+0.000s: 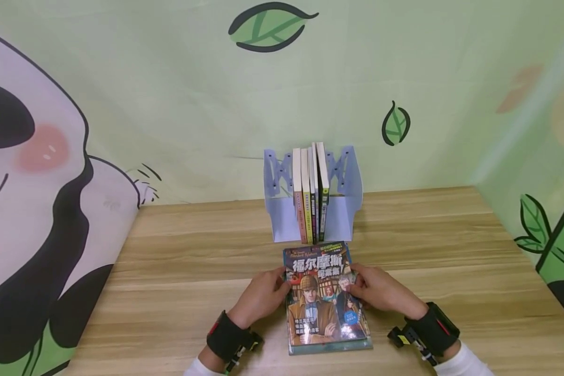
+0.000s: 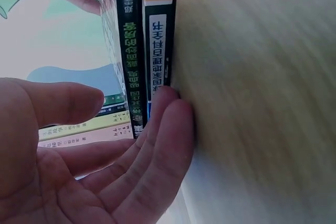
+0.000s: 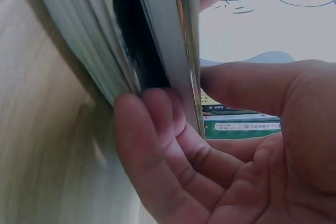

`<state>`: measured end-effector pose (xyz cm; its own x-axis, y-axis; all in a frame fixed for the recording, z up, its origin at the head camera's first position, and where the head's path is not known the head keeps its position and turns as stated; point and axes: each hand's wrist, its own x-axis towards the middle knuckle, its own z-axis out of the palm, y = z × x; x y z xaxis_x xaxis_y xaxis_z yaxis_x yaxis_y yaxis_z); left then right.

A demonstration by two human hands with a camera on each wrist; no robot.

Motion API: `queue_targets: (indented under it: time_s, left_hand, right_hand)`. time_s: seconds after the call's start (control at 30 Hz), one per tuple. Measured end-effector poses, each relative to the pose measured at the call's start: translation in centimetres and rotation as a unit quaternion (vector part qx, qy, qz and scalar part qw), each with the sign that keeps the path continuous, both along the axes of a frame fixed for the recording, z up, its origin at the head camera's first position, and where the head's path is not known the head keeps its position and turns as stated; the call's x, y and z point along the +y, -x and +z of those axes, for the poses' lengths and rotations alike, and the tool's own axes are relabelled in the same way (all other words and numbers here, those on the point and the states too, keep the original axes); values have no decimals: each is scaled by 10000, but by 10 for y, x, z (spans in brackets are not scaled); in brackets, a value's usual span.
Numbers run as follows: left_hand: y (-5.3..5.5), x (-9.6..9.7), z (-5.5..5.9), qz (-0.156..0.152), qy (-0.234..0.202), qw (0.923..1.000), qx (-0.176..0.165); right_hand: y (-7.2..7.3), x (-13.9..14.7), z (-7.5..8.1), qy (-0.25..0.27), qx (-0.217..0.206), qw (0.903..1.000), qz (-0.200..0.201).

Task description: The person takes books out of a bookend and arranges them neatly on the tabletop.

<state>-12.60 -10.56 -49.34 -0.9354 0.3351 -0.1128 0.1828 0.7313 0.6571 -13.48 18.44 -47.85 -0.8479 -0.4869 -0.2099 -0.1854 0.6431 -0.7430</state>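
Two books lie stacked on the table. The upper book (image 1: 312, 308) has an illustrated cover with a person in a brown cap and a dark spine (image 2: 131, 51). Below it, the lower book (image 1: 331, 347) shows a black spine with a white label (image 2: 157, 51). At the stack's left side is my left hand (image 1: 259, 296), its fingers (image 2: 168, 145) touching the spines and its thumb raised off the cover. My right hand (image 1: 383, 290) pinches the right edge of the upper book, thumb on the cover and fingertips (image 3: 157, 103) by the gap between the books.
Behind the stack stands a light-blue book stand (image 1: 282, 216) with several upright books (image 1: 310, 193) in its middle. The wooden table (image 1: 192, 245) meets a printed wall (image 1: 178, 104) at the back. Black straps with cameras sit on both wrists.
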Motion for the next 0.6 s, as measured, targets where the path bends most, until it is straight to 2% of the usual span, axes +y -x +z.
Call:
queue_targets:
  time_s: [0.43,0.6]
  left_hand:
    - [2,1,1,-20,48,9998,174]
    - [2,0,0,-20,39,9999,151]
  right_hand:
    - [1,2,5,-322,112,9994,-49]
    - [1,4,4,-236,242,9994,-11]
